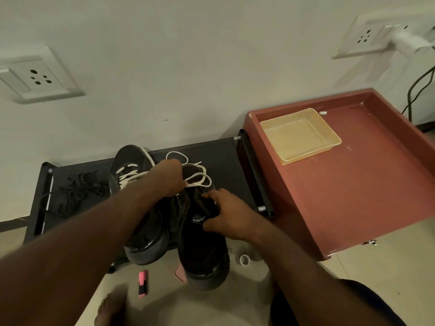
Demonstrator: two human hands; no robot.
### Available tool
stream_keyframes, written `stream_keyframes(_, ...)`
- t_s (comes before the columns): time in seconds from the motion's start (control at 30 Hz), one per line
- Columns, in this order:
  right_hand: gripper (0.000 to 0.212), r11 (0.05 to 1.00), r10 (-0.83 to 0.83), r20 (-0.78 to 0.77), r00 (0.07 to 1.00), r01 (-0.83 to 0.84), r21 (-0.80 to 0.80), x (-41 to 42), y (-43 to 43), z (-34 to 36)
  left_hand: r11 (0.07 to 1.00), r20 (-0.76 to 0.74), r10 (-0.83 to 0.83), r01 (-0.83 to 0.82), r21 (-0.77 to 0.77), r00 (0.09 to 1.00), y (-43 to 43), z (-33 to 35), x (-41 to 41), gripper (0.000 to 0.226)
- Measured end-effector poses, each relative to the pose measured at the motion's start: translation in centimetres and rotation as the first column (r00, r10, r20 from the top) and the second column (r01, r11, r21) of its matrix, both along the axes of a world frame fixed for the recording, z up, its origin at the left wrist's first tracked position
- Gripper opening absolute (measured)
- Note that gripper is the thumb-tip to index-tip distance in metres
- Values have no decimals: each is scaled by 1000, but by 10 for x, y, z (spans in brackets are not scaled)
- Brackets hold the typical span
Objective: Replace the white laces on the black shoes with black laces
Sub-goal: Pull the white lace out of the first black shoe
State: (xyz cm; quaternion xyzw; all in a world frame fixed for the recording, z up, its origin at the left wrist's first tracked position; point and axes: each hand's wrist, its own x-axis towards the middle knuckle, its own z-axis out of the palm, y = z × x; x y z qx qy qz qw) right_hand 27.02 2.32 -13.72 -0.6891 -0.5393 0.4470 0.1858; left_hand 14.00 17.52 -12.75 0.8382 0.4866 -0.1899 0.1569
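Note:
Two black shoes lie on a low black rack (226,156), heels toward me. The left shoe (134,175) still carries a white lace in its eyelets. My left hand (168,177) pinches a loose white lace (197,177) that loops above the right shoe (202,250). My right hand (226,215) grips the right shoe at its collar, thumb inside the opening. A tangle of black laces (80,191) lies on the rack's left part.
A red-brown tray table (367,184) with a pale yellow plastic tray (299,135) stands to the right. On the floor near me lie a pink marker (142,283), a white ring (244,260) and a pink object (180,272). My bare foot (110,309) shows below.

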Motion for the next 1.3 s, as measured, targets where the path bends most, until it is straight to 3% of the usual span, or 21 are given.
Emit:
stream_keyframes(0.07,73,1000,-8,-3,1000,8,-4,0,0,0,999,-8,-50,50,8,999,1,-1,0,22)
stream_keyframes(0.13,72,1000,-9,0,1000,9,2,0,0,0,999,162,15,-20,32,987,-3,2,2,18)
stream_keyframes(0.17,72,1000,-6,0,1000,6,5,0,0,0,993,317,83,-104,52,945,-4,5,3,15)
stream_keyframes(0.23,71,1000,-9,-4,1000,9,8,-1,0,0,958,621,155,-271,96,769,-7,12,4,13)
stream_keyframes(0.27,72,1000,-11,-4,1000,11,8,-1,0,0,946,677,184,-315,75,713,-5,14,4,14)
stream_keyframes(0.3,72,1000,-12,-4,1000,12,7,-1,0,0,950,669,205,-311,41,715,-3,15,4,17)
stream_keyframes(0.33,73,1000,-14,-4,1000,14,4,-1,0,0,967,580,193,-254,24,792,-1,14,4,22)
stream_keyframes(0.4,72,1000,-15,2,1000,15,4,-1,0,1,993,265,112,-114,-7,958,0,7,2,28)
stream_keyframes(0.47,72,1000,-14,3,1000,14,4,-1,0,2,998,88,57,-54,-35,995,-2,-1,1,25)
stream_keyframes(0.6,72,1000,-12,-1,1000,12,1,-1,1,3,998,87,55,-56,5,995,-3,-5,0,16)
stream_keyframes(0.83,75,1000,-12,4,1000,12,1,0,1,1,989,102,126,-117,-90,987,1,3,0,17)
stream_keyframes(0.93,74,1000,-15,15,1000,15,8,-1,2,-1,982,173,176,-160,-99,969,-6,9,1,21)
stream_keyframes(1.0,72,1000,-17,28,999,16,18,-1,2,-2,962,324,271,-245,-120,906,-9,10,3,14)
stream_keyframes(1.07,70,1000,-18,27,999,17,23,-1,2,-3,916,495,400,-343,-205,771,-7,11,4,8)
stream_keyframes(1.13,69,1000,-14,25,1000,13,24,-1,2,-3,889,539,455,-397,-229,709,1,12,5,12)
stream_keyframes(1.23,70,1000,-19,20,1000,19,15,-1,2,-2,950,291,312,-291,-112,905,6,14,3,10)
stream_keyframes(1.3,71,1000,-23,8,1000,23,5,-1,2,0,972,99,200,-185,-148,975,2,9,3,16)
